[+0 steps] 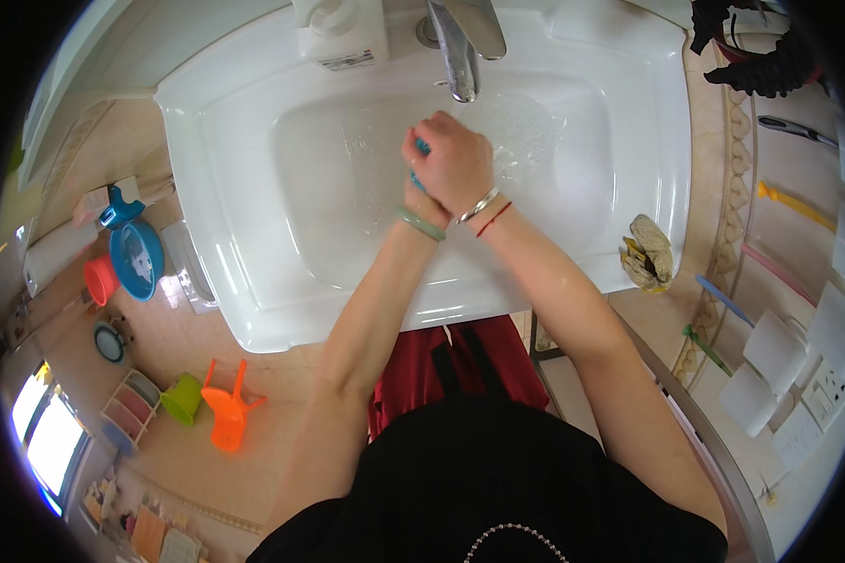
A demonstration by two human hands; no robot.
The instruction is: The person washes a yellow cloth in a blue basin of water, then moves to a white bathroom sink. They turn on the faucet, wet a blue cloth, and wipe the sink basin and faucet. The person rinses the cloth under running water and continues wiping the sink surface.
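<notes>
My two hands are pressed together over the white sink basin [319, 206], just below the chrome faucet [460, 70]. On top lies my right hand [460, 159], its fingers curled closed; a silver bangle and a red string circle that wrist. Under it is my left hand [422, 203], with a pale green bangle at the wrist and its fingers hidden. Bits of a small blue thing [422, 147] show between the hands; its kind cannot be made out. Water ripples in the basin around them.
A white pump bottle [343, 33] stands on the sink's back left rim. A crumpled beige and yellow cloth-like item [648, 253] lies on the right rim. To the left are a blue basin [137, 261], a red bucket [100, 280] and an orange stool [227, 413]. Several brushes hang at right.
</notes>
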